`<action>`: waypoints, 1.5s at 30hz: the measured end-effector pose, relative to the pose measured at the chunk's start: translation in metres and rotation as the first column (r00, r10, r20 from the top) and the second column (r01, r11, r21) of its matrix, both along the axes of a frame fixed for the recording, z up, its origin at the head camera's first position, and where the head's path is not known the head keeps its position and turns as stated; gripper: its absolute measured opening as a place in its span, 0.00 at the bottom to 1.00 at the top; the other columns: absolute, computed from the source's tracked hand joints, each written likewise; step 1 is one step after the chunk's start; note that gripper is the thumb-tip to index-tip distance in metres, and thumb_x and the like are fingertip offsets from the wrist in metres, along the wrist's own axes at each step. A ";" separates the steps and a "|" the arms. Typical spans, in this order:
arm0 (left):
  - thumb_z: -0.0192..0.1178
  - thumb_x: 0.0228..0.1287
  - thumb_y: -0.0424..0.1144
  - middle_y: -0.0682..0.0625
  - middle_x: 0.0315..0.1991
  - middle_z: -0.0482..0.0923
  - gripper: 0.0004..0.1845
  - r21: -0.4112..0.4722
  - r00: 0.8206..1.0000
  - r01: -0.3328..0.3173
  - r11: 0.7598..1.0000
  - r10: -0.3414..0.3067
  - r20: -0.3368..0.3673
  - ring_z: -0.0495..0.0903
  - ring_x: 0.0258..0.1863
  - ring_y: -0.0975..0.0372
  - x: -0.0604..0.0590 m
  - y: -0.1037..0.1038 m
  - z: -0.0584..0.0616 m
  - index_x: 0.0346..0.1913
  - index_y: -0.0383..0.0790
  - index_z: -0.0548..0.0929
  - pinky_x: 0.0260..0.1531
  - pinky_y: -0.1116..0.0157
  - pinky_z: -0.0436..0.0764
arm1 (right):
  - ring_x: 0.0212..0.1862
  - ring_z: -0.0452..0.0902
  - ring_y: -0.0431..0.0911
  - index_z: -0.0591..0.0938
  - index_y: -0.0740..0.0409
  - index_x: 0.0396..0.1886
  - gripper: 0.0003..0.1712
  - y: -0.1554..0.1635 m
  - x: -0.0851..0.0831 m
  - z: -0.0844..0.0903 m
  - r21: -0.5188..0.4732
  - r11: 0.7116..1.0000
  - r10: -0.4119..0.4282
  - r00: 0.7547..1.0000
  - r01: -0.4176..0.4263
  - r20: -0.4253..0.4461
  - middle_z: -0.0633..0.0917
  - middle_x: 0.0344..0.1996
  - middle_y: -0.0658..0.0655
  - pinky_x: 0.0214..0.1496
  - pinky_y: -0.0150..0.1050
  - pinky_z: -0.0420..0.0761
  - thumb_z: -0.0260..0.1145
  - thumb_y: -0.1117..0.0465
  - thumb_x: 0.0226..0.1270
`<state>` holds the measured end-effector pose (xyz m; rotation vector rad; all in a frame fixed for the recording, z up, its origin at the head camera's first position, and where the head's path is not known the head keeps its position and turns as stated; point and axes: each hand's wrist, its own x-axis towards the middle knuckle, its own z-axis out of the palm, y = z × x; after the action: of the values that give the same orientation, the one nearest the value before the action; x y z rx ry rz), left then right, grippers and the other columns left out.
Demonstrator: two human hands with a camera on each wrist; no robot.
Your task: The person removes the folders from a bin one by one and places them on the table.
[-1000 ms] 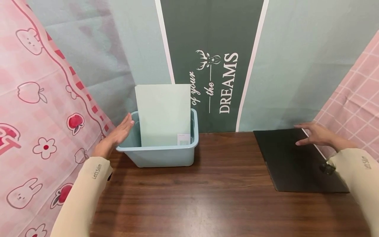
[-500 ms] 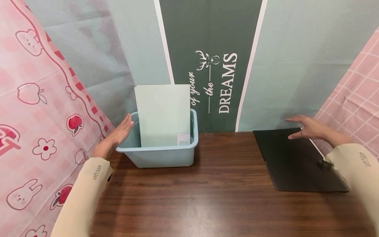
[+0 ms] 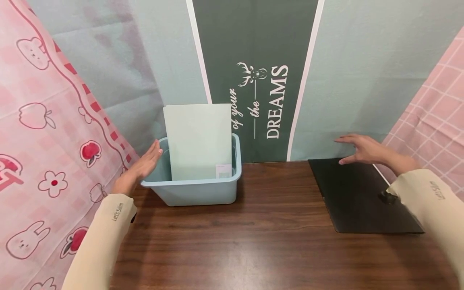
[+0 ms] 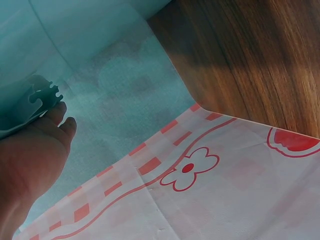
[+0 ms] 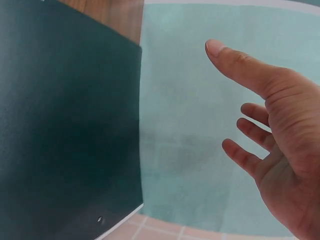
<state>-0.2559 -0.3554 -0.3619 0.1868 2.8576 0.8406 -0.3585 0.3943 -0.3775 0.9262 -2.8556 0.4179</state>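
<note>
A light blue plastic bin [image 3: 197,191] stands at the back left of the wooden table [image 3: 253,233]. A pale green folder [image 3: 198,139] stands upright inside it. My left hand [image 3: 143,167] lies flat with straight fingers against the bin's left rim and holds nothing; its palm [image 4: 30,160] shows in the left wrist view. A black folder [image 3: 362,197] lies flat at the table's right. My right hand [image 3: 362,150] hovers open above the black folder's [image 5: 60,130] far edge, fingers [image 5: 240,65] spread, apart from it.
A green backdrop [image 3: 253,72] with white lettering hangs behind the table. Pink patterned cloths [image 3: 43,133] close in the left side and the right side [image 3: 435,117]. Bare wood shows between the bin and the black folder.
My right hand has lifted off the black folder and moved up and to the left. The left hand and the bin have stayed put.
</note>
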 end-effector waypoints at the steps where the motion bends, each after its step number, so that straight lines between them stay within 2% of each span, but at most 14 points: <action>1: 0.26 0.86 0.64 0.44 0.86 0.18 0.43 0.002 1.000 -0.002 1.000 0.002 0.002 0.24 0.85 0.44 0.000 0.000 0.000 0.84 0.42 0.25 0.80 0.36 0.32 | 0.67 0.71 0.75 0.81 0.66 0.68 0.49 -0.003 0.000 0.002 0.001 1.000 0.004 1.000 -0.004 0.003 0.77 0.67 0.77 0.63 0.72 0.73 0.88 0.51 0.46; 12: 0.25 0.85 0.65 0.46 0.86 0.17 0.43 0.016 1.000 -0.008 1.000 0.008 0.007 0.23 0.85 0.45 0.002 -0.001 -0.001 0.84 0.43 0.25 0.80 0.38 0.30 | 0.69 0.71 0.73 0.81 0.65 0.68 0.49 -0.035 0.006 0.022 -0.008 0.998 0.062 0.998 -0.062 -0.003 0.77 0.68 0.75 0.64 0.71 0.73 0.88 0.50 0.48; 19: 0.27 0.87 0.60 0.41 0.86 0.19 0.41 0.017 1.000 0.012 1.000 -0.012 -0.020 0.25 0.85 0.42 0.002 -0.001 -0.002 0.84 0.38 0.26 0.79 0.36 0.32 | 0.70 0.71 0.71 0.80 0.64 0.70 0.48 -0.054 0.006 0.030 -0.010 0.995 0.100 0.995 -0.100 -0.006 0.76 0.69 0.74 0.65 0.72 0.73 0.88 0.51 0.50; 25: 0.28 0.89 0.56 0.41 0.86 0.19 0.39 0.021 1.000 0.014 1.000 -0.013 -0.024 0.25 0.85 0.42 0.001 0.000 -0.002 0.84 0.39 0.26 0.80 0.36 0.32 | 0.70 0.71 0.71 0.80 0.63 0.70 0.47 -0.072 0.007 0.038 -0.012 0.992 0.126 0.992 -0.126 -0.028 0.76 0.69 0.74 0.66 0.71 0.73 0.88 0.53 0.51; 36: 0.27 0.88 0.59 0.42 0.86 0.19 0.40 0.030 1.000 0.007 1.000 -0.007 -0.013 0.25 0.85 0.43 0.002 0.000 -0.002 0.84 0.39 0.27 0.80 0.37 0.31 | 0.72 0.70 0.69 0.79 0.61 0.72 0.46 -0.102 0.008 0.046 -0.011 0.992 0.127 0.992 -0.127 -0.007 0.73 0.73 0.73 0.66 0.68 0.74 0.86 0.51 0.54; 40: 0.26 0.86 0.64 0.44 0.86 0.19 0.42 0.026 1.000 0.000 1.000 0.001 -0.006 0.25 0.85 0.44 0.002 0.001 -0.001 0.85 0.41 0.27 0.80 0.37 0.31 | 0.73 0.69 0.68 0.79 0.59 0.73 0.47 -0.114 0.007 0.048 -0.033 0.990 0.136 0.991 -0.136 0.001 0.72 0.74 0.72 0.65 0.67 0.76 0.86 0.50 0.56; 45: 0.26 0.85 0.65 0.44 0.86 0.19 0.43 0.036 1.000 -0.006 0.999 0.006 -0.005 0.24 0.85 0.44 0.002 0.000 -0.002 0.85 0.42 0.27 0.80 0.37 0.30 | 0.74 0.68 0.68 0.78 0.57 0.74 0.47 -0.131 0.005 0.051 -0.031 0.987 0.160 0.987 -0.160 0.002 0.72 0.74 0.72 0.68 0.67 0.73 0.85 0.50 0.56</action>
<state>-0.2544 -0.3552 -0.3640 0.1851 2.8506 0.8948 -0.3534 0.2630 -0.3262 1.1555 -2.7799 0.4780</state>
